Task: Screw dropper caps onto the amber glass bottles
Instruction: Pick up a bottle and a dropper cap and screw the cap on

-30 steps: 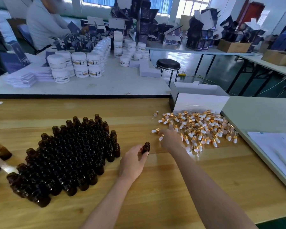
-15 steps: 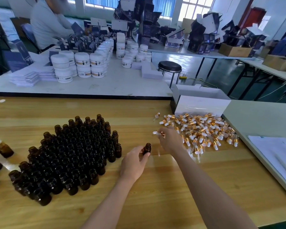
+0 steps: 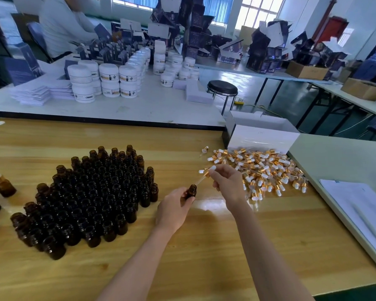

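My left hand (image 3: 175, 210) grips one small amber bottle (image 3: 191, 191) upright above the wooden table (image 3: 204, 257), its mouth uncapped. My right hand (image 3: 227, 184) pinches dropper caps (image 3: 207, 170) with gold collars and white bulbs; a glass pipette slants down toward the bottle's mouth, its tip just above it. A dense cluster of open amber bottles (image 3: 89, 198) stands to the left. A loose pile of dropper caps (image 3: 263, 170) lies to the right, behind my right hand.
A capped amber bottle (image 3: 1, 183) stands at the far left edge with other bottles below it. A white open box (image 3: 261, 135) sits behind the cap pile. White papers (image 3: 360, 209) lie on the pale side table. A person works at the far table with white jars.
My right hand has lifted caps out of the pile and brought them left toward the bottle. My left hand has kept the bottle in about the same place.
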